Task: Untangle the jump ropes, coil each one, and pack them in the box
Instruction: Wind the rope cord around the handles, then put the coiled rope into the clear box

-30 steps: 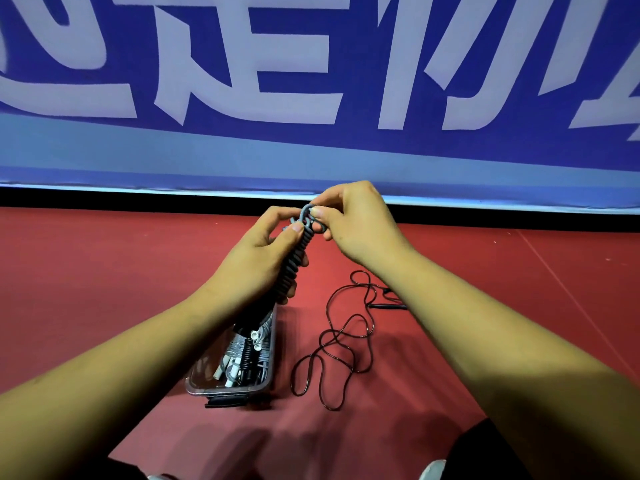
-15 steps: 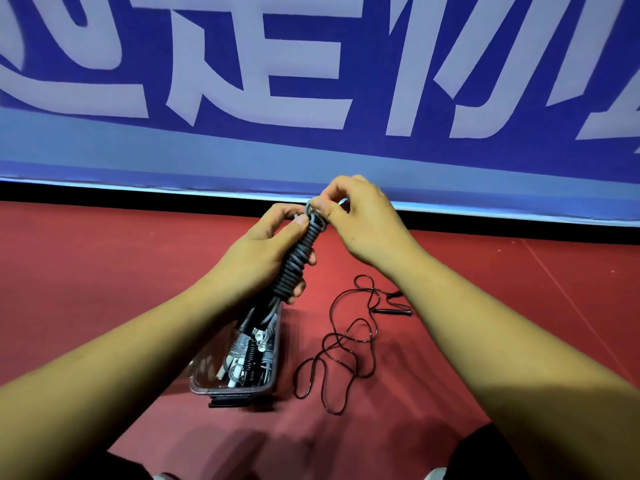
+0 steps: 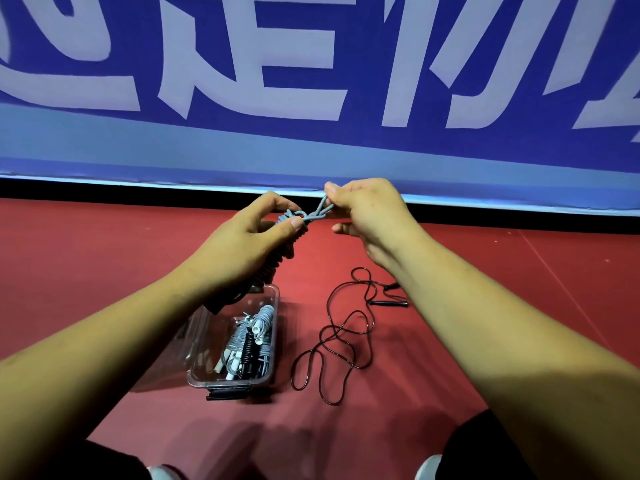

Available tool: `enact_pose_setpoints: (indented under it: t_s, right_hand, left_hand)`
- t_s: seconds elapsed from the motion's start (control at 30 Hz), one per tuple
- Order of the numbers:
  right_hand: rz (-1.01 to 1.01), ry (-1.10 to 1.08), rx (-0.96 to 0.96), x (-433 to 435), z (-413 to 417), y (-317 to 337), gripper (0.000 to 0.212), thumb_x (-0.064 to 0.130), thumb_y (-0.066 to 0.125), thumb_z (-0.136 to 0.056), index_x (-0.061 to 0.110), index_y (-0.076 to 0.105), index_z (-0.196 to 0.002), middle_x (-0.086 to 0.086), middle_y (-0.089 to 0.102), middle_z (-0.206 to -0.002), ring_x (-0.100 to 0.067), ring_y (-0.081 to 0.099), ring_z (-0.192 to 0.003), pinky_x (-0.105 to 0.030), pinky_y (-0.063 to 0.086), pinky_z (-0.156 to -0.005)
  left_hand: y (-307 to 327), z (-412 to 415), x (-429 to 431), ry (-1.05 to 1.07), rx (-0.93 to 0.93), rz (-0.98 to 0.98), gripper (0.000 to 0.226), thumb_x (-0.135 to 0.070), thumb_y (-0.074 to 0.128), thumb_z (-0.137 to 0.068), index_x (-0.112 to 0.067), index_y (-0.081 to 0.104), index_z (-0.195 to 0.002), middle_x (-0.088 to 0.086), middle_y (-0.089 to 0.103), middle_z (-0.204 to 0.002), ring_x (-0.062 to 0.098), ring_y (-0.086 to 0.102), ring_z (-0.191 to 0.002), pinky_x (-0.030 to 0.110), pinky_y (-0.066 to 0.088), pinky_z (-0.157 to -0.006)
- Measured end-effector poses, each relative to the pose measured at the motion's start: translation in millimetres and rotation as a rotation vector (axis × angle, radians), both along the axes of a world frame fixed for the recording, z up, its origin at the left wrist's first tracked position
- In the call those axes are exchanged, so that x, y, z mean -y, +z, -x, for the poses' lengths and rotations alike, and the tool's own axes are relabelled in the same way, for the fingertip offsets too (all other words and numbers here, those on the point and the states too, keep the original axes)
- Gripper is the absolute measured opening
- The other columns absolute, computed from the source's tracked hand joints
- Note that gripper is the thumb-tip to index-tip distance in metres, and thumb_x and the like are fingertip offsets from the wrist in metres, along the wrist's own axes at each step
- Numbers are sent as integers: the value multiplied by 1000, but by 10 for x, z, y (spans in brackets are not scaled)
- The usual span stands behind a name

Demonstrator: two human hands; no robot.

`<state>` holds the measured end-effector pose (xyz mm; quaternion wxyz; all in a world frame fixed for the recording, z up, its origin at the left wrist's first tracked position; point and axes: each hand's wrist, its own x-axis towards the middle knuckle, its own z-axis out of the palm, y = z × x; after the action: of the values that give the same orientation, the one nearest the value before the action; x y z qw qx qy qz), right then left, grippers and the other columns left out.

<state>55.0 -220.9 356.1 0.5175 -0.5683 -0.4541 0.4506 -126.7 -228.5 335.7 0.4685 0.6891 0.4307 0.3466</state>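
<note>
My left hand point(image 3: 247, 237) grips a tightly wound grey jump rope coil point(image 3: 282, 254) held up over the box. My right hand point(image 3: 367, 213) pinches the coil's free grey loop end point(image 3: 320, 211) and holds it out to the right of the coil's top. Below my left wrist a clear plastic box point(image 3: 270, 375) stands on the red floor, with several coiled grey and black ropes point(image 3: 251, 337) inside. To the right of the box a loose black jump rope point(image 3: 341, 341) lies in tangled loops, its black handles point(image 3: 389, 302) at the far end.
A blue banner with large white characters point(image 3: 311, 81) stands along the back, above a black strip at the floor's edge. The red floor point(image 3: 104, 271) stretches left and right. My dark trouser knees and white shoe tips point(image 3: 427, 467) show at the bottom.
My right hand has drawn the grey loop end out from the coil's top, up and to the right. My left hand still holds the coil.
</note>
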Motion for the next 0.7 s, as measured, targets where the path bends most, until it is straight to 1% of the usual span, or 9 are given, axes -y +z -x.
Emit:
enact_pose_setpoints:
  t_s: [0.1, 0.17, 0.23, 0.3, 0.33, 0.4, 0.47, 0.57, 0.7]
  right_hand:
    - [32, -95, -113, -34, -37, -34, 18, 13, 61, -94, 1, 60, -81, -7, 59, -73, -13, 58, -60, -26, 48, -53]
    - [47, -101, -160, -49, -42, -56, 16, 13, 60, -95, 2, 60, -83, -8, 59, -74, -12, 59, -57, -27, 50, -52]
    - [12, -68, -86, -67, -67, -64, 20, 15, 61, -95, 2, 62, -80, -8, 61, -76, -13, 61, -60, -27, 52, -54]
    - [-51, 39, 131, -62, -134, -58, 24, 19, 61, -95, 6, 63, -75, -7, 63, -74, -14, 63, -68, -27, 52, -58]
    - [-59, 108, 196, -54, -169, -59, 24, 19, 62, -95, 7, 63, -75, -6, 63, -73, -15, 64, -70, -26, 52, -59]
    - [2, 218, 148, -27, -225, -67, 22, 19, 61, -95, 6, 62, -78, -5, 63, -73, -16, 65, -70, -25, 52, -58]
    - [50, 247, 79, -14, -229, -82, 21, 19, 61, -96, 6, 60, -79, -5, 63, -76, -15, 65, -67, -25, 51, -56]
    - [34, 185, 105, -29, -182, -105, 21, 18, 59, -96, 5, 60, -80, -6, 63, -77, -13, 63, -61, -24, 49, -52]
    - [25, 91, 96, -29, -96, -139, 20, 13, 59, -96, 1, 60, -79, -8, 58, -75, -12, 56, -57, -25, 48, -49]
  left_hand:
    - [-4, -46, -6, -7, 85, 88, 12, -35, 57, -99, -27, 61, -106, 16, 65, -77, 23, 47, -54, 33, 41, -52]
    - [-7, -88, -12, 12, 123, 142, 11, -33, 56, -100, -25, 60, -106, 18, 63, -75, 27, 47, -53, 31, 41, -49]
    - [-22, -113, -26, 57, 130, 165, 10, -31, 52, -101, -24, 59, -102, 17, 61, -71, 28, 47, -50, 31, 39, -50]
    - [-47, -105, -44, 107, 121, 167, 13, -29, 49, -101, -20, 56, -95, 15, 60, -67, 29, 46, -50, 32, 37, -49]
    - [-64, -91, -51, 120, 122, 168, 15, -28, 48, -101, -18, 56, -93, 15, 59, -66, 30, 44, -51, 31, 36, -49]
    - [-80, -60, -45, 114, 142, 174, 16, -30, 49, -102, -17, 58, -98, 14, 58, -66, 29, 43, -53, 30, 35, -49]
    - [-68, -42, -43, 82, 159, 180, 22, -38, 52, -101, -19, 61, -106, 13, 56, -68, 27, 44, -52, 30, 36, -50]
    - [-65, -38, -67, 62, 163, 195, 36, -43, 59, -96, -7, 56, -102, 12, 55, -69, 26, 44, -50, 30, 37, -50]
    - [-107, -36, -66, 82, 142, 267, 32, -36, 59, -97, -4, 58, -103, 15, 56, -69, 24, 45, -47, 29, 36, -48]
